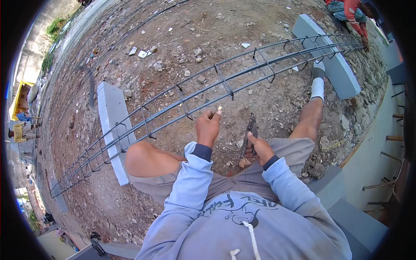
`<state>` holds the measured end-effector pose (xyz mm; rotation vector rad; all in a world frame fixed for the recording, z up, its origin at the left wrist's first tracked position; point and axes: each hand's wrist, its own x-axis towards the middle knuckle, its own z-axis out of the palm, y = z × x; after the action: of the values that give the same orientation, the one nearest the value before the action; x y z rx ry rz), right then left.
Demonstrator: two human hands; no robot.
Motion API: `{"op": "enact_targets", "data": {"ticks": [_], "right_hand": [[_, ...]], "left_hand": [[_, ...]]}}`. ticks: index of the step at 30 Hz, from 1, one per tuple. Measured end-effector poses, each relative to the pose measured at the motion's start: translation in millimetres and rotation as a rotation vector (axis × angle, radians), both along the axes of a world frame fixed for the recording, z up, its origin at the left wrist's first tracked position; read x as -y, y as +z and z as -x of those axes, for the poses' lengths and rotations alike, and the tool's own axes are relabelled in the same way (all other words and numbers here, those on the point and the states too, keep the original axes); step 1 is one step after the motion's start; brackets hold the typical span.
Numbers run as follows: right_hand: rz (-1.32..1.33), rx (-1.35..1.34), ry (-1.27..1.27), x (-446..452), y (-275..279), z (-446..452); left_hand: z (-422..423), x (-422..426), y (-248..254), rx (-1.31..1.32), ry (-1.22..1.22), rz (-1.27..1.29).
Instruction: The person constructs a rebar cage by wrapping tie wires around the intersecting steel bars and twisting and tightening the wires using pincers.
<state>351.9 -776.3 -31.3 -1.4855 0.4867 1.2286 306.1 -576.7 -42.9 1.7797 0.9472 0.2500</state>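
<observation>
A long cage of steel reinforcing bars with bent stirrups stretches in front of me, resting across pale blue-grey blocks. My left hand is just on the near side of the cage, thumb and fingers pinched together. A small yellowish spot shows by its fingertips, and I cannot make out what the pinch holds. My right hand grips a dark pair of pincers, its jaws pointing away from me. The fingers partly hide the handles.
One block supports the cage at left, another block at right. A person in a red top crouches at the cage's far right end. Another person is at far left. Stones and rubble cover the ground.
</observation>
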Motion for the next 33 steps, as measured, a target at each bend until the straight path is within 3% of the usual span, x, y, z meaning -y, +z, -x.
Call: {"op": "enact_targets", "data": {"ticks": [3,4,7,8,10,13,14,17,24,27,30,33], "right_hand": [[0.637,1.456,0.298,-5.9,-88.0,1.3],[0.500,1.450,0.269,-15.6,-56.3,-5.3],[-0.247,0.825,0.237,-38.3,-4.4,-25.9],[-0.331,0.557,0.100,-46.0,25.8,-25.4],[-0.326,0.581,0.076,-46.7,34.7,-30.8],[-0.299,0.557,0.043,-41.5,27.4,-34.2],[-0.286,0.543,0.030,-37.2,21.7,-36.7],[-0.163,0.482,0.002,-21.9,-11.5,-41.4],[-0.012,0.429,0.048,-32.4,-26.5,-63.1],[-0.124,0.392,-0.010,-41.4,-26.2,-71.4],[-0.247,0.366,0.028,-49.2,-25.1,-80.8],[-0.366,0.406,-0.051,-64.1,-36.6,-81.6]], "left_hand": [[-15.5,7.7,14.2,0.107,0.017,0.197],[-19.2,11.3,22.5,0.126,0.016,0.268],[-29.7,14.8,37.2,0.186,-0.006,0.452],[-34.0,13.9,40.4,0.181,-0.037,0.449],[-39.5,10.5,44.0,0.169,-0.084,0.443],[-55.1,3.8,51.0,0.210,-0.117,0.100],[-56.5,0.5,57.9,0.111,-0.114,-0.112],[-67.2,-19.0,47.9,-0.027,-0.123,-0.408],[-92.8,-33.7,41.4,-0.301,-0.419,-0.327],[-93.0,-46.7,27.4,-0.117,-0.441,-0.068],[-94.5,-49.2,24.4,-0.127,-0.413,0.072],[-94.3,-44.4,27.9,-0.118,-0.407,0.031]]}}
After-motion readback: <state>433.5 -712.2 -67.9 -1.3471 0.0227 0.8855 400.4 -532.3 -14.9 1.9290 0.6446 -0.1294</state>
